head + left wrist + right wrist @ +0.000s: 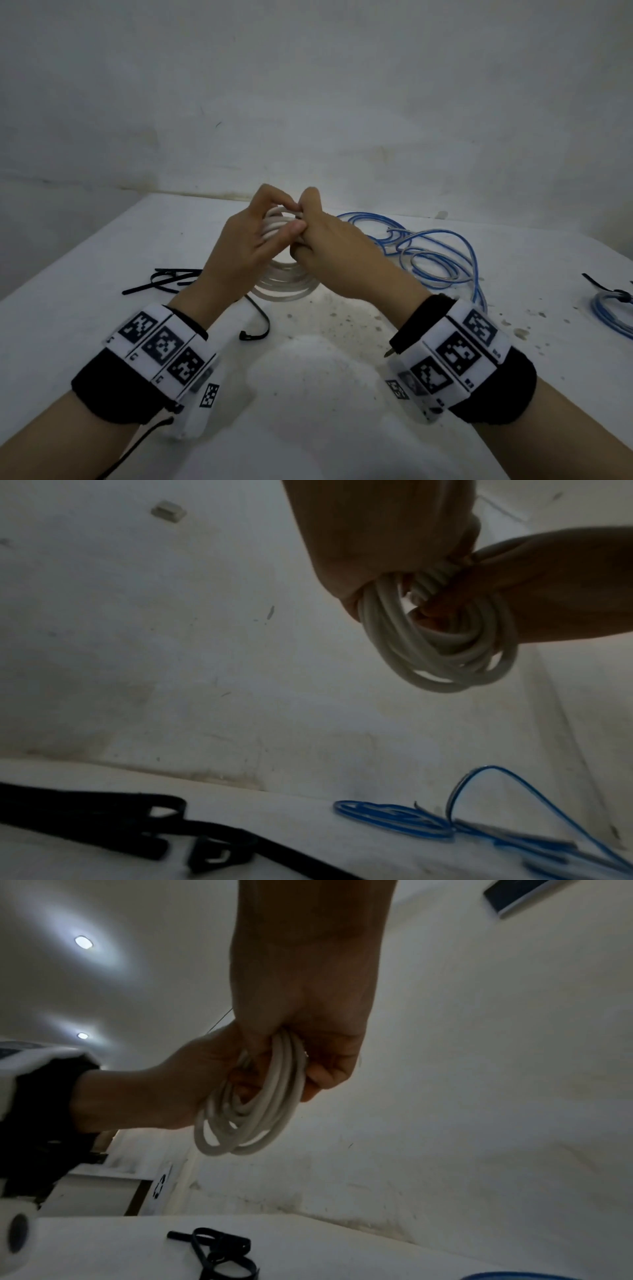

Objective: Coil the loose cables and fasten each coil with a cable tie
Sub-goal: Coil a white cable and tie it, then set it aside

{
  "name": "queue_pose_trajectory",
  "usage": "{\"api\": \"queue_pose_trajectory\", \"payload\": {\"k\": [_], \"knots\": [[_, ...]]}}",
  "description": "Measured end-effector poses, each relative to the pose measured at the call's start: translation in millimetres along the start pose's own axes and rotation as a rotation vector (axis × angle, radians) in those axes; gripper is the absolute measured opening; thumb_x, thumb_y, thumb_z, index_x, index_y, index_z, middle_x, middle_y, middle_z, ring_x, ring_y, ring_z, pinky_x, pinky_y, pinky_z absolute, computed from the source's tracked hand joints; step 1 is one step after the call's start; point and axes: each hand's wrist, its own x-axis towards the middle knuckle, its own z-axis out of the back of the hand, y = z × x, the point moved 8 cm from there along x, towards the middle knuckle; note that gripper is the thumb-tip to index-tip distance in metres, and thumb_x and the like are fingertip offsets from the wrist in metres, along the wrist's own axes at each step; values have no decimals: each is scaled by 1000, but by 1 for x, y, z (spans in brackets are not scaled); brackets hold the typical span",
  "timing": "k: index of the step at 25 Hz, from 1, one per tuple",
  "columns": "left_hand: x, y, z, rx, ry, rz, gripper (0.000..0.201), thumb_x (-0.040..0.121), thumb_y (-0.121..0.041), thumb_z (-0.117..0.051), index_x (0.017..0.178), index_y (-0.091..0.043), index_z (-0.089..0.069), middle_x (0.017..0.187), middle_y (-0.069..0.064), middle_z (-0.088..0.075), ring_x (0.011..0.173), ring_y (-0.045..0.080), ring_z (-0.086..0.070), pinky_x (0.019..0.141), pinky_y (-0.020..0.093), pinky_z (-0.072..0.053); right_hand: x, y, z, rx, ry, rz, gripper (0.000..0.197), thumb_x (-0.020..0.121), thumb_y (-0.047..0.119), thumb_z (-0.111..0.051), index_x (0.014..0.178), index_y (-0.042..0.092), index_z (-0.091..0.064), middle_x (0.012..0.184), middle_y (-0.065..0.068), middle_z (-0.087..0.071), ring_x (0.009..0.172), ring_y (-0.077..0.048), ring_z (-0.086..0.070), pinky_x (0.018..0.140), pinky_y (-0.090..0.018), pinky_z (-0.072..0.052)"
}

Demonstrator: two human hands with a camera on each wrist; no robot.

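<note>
A white cable coil of several loops hangs above the table, held at its top by both hands. My left hand grips the loops from the left, thumb across the front. My right hand grips the same bundle from the right, fingers curled through the coil. In the left wrist view the coil dangles below both fists; in the right wrist view the coil hangs the same way. Black cable ties lie on the table to the left. No tie shows on the white coil.
A loose blue cable sprawls on the table to the right of the hands. A single black tie lies near my left wrist. At the far right edge sits a blue coil with a black tie round it. A white wall stands behind the table.
</note>
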Motion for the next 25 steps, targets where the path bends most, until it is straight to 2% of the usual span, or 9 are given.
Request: {"api": "queue_pose_trajectory", "payload": {"k": [4,6,8,10,13,16,19,22,25], "knots": [[0,4,32,30,-98,-9,9,81,-41,-54,85,-39,-47,78,-30,-64,69,-5,-62,60,9,-46,13,-5,-11,537,107,-24,32,91,27,-54,111,14,-32,98,-2,-51,79,-15,-56,66,-29,-46],[0,12,56,20,-216,-2,9,81,-39,-54,84,-36,-46,72,-27,-61,60,-6,-57,56,8,-42,19,-31,-21,763,69,-151,28,97,31,-42,119,14,-37,107,-4,-52,79,-14,-56,70,-30,-46],[-1,21,75,-12,-331,34,9,83,-41,-53,81,-36,-46,66,-24,-58,56,-4,-52,54,16,-42,19,-44,-42,392,146,-96,23,99,16,-38,121,17,-42,112,-8,-52,78,-12,-54,73,-31,-44],[-1,30,80,-18,-381,75,10,83,-44,-53,80,-38,-45,65,-23,-57,55,-2,-50,54,20,-42,13,-42,-83,-112,416,73,39,94,5,-43,125,29,-45,115,-4,-49,85,-13,-53,77,-32,-44],[0,35,74,-4,-388,110,11,84,-42,-55,78,-39,-46,65,-20,-57,53,-2,-49,52,18,-41,8,-37,-118,-381,618,178,40,89,3,-50,121,28,-51,112,-4,-48,87,-21,-51,71,-31,-40],[1,37,69,25,-398,130,17,90,-31,-57,78,-38,-46,65,-18,-57,55,-3,-51,52,17,-42,16,-32,-120,-436,564,220,21,84,8,-61,101,19,-60,107,-3,-49,89,-21,-50,69,-28,-32],[2,38,65,45,-402,144,19,91,-28,-56,78,-37,-45,67,-15,-55,56,-4,-51,52,14,-41,13,-22,-114,-454,490,337,10,84,16,-63,93,20,-63,110,-1,-54,99,-19,-49,83,-26,-32],[4,39,61,96,-386,146,19,92,-27,-55,79,-35,-44,71,-14,-54,60,-6,-53,55,8,-39,-5,-8,-82,-235,364,377,3,87,17,-56,89,19,-54,85,4,-61,77,-16,-55,102,-31,-36],[9,42,46,121,-327,156,12,92,-27,-55,83,-24,-48,70,-12,-55,59,-5,-52,55,7,-38,-21,-4,-42,-104,212,327,5,89,24,-58,93,24,-59,72,12,-62,62,-8,-55,67,-26,-48]]}}
